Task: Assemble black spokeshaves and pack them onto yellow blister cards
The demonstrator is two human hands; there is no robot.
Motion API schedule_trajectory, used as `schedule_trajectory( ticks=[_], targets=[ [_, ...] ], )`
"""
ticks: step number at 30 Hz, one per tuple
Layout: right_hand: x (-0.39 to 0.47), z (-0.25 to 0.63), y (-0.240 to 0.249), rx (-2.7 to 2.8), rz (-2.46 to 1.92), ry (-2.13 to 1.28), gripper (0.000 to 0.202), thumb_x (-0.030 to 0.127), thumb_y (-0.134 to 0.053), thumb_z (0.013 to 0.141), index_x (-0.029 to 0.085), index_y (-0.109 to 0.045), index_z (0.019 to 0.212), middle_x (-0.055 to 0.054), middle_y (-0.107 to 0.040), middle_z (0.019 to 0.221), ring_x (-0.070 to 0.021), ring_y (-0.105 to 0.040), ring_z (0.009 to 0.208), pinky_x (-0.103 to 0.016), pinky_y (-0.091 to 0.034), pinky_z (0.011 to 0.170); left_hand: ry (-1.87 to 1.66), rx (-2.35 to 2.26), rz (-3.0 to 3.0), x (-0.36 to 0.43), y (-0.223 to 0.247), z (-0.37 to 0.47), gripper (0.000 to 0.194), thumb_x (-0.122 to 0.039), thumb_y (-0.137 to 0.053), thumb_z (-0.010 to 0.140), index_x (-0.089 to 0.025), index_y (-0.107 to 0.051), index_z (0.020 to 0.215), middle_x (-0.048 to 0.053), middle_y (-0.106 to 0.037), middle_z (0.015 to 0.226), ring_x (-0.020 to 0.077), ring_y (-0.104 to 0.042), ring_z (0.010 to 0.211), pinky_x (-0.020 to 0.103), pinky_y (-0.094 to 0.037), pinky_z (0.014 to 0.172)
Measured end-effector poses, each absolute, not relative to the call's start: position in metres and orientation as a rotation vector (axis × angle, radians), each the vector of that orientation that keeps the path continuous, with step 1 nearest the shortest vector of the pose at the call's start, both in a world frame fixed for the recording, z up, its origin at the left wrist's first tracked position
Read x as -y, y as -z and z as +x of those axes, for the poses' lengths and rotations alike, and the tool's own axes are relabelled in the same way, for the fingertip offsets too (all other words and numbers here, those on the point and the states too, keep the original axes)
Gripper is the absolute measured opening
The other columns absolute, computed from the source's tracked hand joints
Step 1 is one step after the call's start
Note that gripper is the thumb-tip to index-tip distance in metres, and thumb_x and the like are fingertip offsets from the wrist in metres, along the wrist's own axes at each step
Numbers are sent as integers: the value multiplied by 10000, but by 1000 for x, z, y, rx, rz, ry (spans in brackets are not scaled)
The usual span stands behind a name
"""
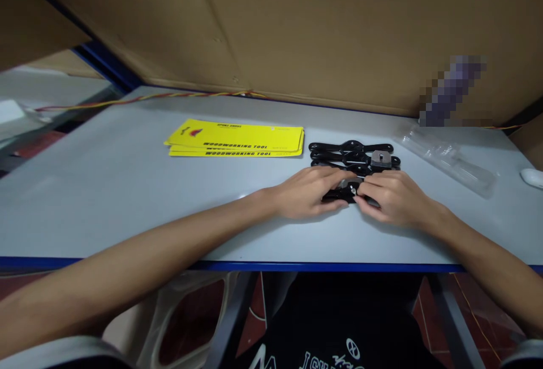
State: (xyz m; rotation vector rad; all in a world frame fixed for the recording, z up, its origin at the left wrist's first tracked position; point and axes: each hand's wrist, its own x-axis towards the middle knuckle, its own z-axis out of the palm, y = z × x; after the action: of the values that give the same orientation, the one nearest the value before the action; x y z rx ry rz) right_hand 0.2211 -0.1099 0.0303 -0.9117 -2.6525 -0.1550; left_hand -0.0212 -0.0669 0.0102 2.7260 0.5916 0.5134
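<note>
A black spokeshave (pixel 335 194) lies on the table close in front of me, partly covered by both hands. My left hand (pixel 311 191) is closed around its left side, thumb along the near edge and fingers over the far edge. At its middle, my right hand (pixel 392 196) has its thumb and fingers closed on a small bright screw (pixel 353 191). Its right handle is mostly hidden under that hand. Just beyond lie several more black spokeshaves (pixel 351 146) in a row, and a flat grey metal blade (pixel 381 158) rests on their right side.
Yellow printed cards (pixel 237 136) are stacked left of the tools. Clear plastic packaging (pixel 449 157) lies to the right, near a blurred-out purple object (pixel 452 91). A cardboard wall (pixel 322 35) closes off the back of the table (pixel 106 188). A white object (pixel 532 177) sits at the right edge.
</note>
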Motion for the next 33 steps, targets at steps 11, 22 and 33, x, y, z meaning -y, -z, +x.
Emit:
schedule_trajectory(
  ticks=[11, 22, 33],
  targets=[
    [107, 219, -27, 2584, -898, 266, 319, 284, -520, 1033, 174, -746, 836, -38, -702, 753, -150, -591, 648, -307, -375, 622, -520, -596, 2714, 67, -11, -21, 492, -423, -502, 1000, -103, -558, 1370, 92, -691, 921, 212, -653, 804, 349, -549, 776],
    [112, 216, -30, 2621, -968, 96, 243, 227, -528, 931, 165, -711, 783, -36, -698, 721, -144, -546, 610, -313, -316, 593, -510, -585, 2720, 67, -11, -21, 493, -424, -498, 1009, -108, -551, 1385, 87, -689, 917, 208, -651, 803, 347, -547, 781],
    [109, 217, -28, 2597, -911, 342, 285, 290, -519, 1029, 172, -715, 858, -27, -711, 746, -148, -603, 631, -314, -308, 589, -509, -596, 2714, 67, -11, -21, 518, -420, -505, 1003, -81, -559, 1391, 98, -685, 916, 222, -645, 809, 358, -544, 767]
  ],
)
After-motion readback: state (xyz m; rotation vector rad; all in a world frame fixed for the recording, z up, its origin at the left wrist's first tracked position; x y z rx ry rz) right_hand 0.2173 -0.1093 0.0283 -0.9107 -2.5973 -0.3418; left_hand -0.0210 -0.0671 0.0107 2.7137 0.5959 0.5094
